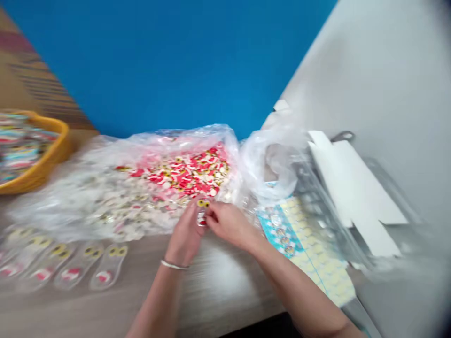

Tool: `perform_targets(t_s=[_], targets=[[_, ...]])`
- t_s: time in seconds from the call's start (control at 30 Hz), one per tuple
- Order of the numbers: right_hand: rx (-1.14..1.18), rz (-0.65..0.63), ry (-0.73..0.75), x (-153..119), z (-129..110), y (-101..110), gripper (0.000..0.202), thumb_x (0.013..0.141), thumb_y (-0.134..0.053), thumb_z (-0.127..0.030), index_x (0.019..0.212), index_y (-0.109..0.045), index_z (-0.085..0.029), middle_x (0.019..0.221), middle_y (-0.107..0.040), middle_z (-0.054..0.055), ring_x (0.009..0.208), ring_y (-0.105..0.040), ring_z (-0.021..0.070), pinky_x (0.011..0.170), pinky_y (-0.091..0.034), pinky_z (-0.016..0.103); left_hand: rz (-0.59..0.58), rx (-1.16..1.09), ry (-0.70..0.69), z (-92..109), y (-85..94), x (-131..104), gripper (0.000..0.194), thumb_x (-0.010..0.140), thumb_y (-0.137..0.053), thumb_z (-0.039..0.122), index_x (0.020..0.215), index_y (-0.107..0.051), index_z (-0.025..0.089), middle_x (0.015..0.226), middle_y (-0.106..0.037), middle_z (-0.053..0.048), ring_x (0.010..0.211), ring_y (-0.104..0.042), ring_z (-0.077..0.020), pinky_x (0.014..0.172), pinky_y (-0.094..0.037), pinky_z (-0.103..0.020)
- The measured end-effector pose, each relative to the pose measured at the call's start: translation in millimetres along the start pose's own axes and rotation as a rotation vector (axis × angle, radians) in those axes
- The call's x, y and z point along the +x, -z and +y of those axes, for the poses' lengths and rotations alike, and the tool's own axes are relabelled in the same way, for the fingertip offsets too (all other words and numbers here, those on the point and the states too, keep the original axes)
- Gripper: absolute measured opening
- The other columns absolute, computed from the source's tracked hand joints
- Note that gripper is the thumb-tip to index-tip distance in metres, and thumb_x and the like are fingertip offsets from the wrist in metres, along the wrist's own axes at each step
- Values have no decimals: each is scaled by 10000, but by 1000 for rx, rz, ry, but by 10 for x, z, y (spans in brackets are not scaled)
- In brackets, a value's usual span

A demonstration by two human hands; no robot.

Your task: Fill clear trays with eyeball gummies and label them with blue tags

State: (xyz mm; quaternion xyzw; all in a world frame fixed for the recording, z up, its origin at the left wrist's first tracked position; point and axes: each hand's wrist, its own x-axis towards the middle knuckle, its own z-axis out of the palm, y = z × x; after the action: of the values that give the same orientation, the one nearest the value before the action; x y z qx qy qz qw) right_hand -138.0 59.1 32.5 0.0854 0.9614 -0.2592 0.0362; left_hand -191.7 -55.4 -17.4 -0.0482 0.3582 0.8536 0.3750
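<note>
My left hand, with a white band at its wrist, is closed on a small clear plastic piece that bears two yellow-and-black eye shapes and a red-and-white patch. The fingertips of my right hand pinch at the right edge of the same piece. Just beyond my hands, a heap of small red, white and yellow pieces lies in an open clear plastic bag. Left of my hands, several similar clear pieces lie in a row on the table.
A yellow basket full of packed items stands at the far left. To the right are a crumpled clear bag, a yellow-and-blue printed sheet and a white folded card over clear plastic trays. A blue panel rises behind.
</note>
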Motion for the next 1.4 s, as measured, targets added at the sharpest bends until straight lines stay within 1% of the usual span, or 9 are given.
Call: perform_targets(t_s=[0.2,0.4,0.5,0.7,0.8,0.93,1.13,1.27,1.4], targets=[[124,183,-39,-553,116,98,88,893,-538,-215,892,-625,-204,837,-673,0,755,-602,131,672,-390,220,11,91,37,51,-101,-8,269,850,-628,332,1086,-675,213,1143,-702,-63,1038,-669,-268,800,-602,-372],[-22,321,-422,-1288,1041,272,98,837,-582,-165,801,-665,-204,754,-680,-10,694,-602,128,645,-389,214,45,166,97,13,-245,-113,343,837,-638,418,1131,-673,245,1271,-658,-65,1159,-618,-341,830,-614,-426],[-87,457,-527,-1378,1479,431,136,862,-540,-139,857,-674,-166,834,-688,49,757,-611,159,700,-417,247,39,175,142,-84,-358,-174,378,809,-670,426,1139,-677,242,1310,-638,-79,1157,-617,-361,827,-617,-441],[-93,556,-448,-607,1943,923,307,948,-432,-137,1178,-632,-173,1173,-671,79,1083,-595,160,926,-408,247,-41,186,276,-344,-541,-326,510,805,-686,391,1288,-604,251,1380,-583,-116,1180,-601,-374,859,-603,-458],[-84,471,-480,-91,2187,1073,245,894,-507,-114,1036,-700,-165,1069,-719,75,1038,-633,190,891,-437,262,-48,184,314,-452,-572,-360,534,786,-705,375,1294,-597,253,1396,-570,-116,1194,-589,-385,871,-597,-471],[-91,363,-569,337,2420,980,198,843,-646,-234,1005,-694,-130,1020,-721,99,955,-663,230,834,-490,343,-24,201,341,-536,-610,-345,521,778,-711,368,1274,-607,247,1395,-570,-121,1187,-592,-390,862,-598,-469],[-122,353,-575,640,2395,716,311,861,-643,-253,1159,-642,-165,1258,-620,132,1176,-571,256,945,-446,338,14,227,357,-581,-613,-290,544,770,-720,382,1281,-595,244,1391,-574,-118,1159,-613,-375,835,-602,-440],[-88,306,-636,699,2440,714,294,938,-590,-337,1169,-607,-156,1198,-625,92,1080,-609,233,920,-500,440,15,214,366,-593,-586,-281,575,796,-697,391,1337,-557,258,1402,-564,-115,1165,-610,-369,855,-591,-450],[-37,284,-660,632,2520,778,296,936,-604,-351,1169,-603,-169,1166,-627,74,996,-635,207,848,-545,407,6,194,348,-609,-557,-284,630,797,-700,372,1390,-506,285,1410,-556,-113,1168,-608,-366,868,-583,-459]])
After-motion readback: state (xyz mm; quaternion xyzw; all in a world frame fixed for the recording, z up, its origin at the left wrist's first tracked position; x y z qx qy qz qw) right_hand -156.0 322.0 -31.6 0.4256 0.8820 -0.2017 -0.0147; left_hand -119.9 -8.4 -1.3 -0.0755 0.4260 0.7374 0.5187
